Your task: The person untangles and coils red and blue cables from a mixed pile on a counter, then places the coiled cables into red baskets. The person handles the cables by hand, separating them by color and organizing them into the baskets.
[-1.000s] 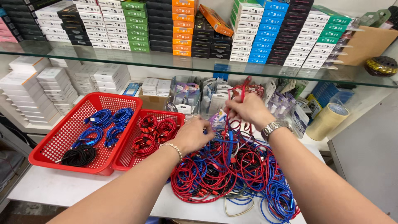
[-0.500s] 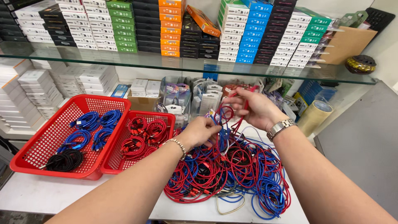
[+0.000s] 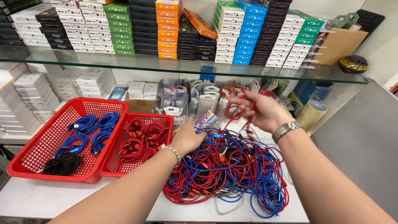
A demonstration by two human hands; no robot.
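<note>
A small electronics shop: glass shelf (image 3: 166, 66) of stacked coloured boxes (image 3: 232, 37), baskets (image 3: 54, 141) of coiled cables (image 3: 141, 132).
</note>
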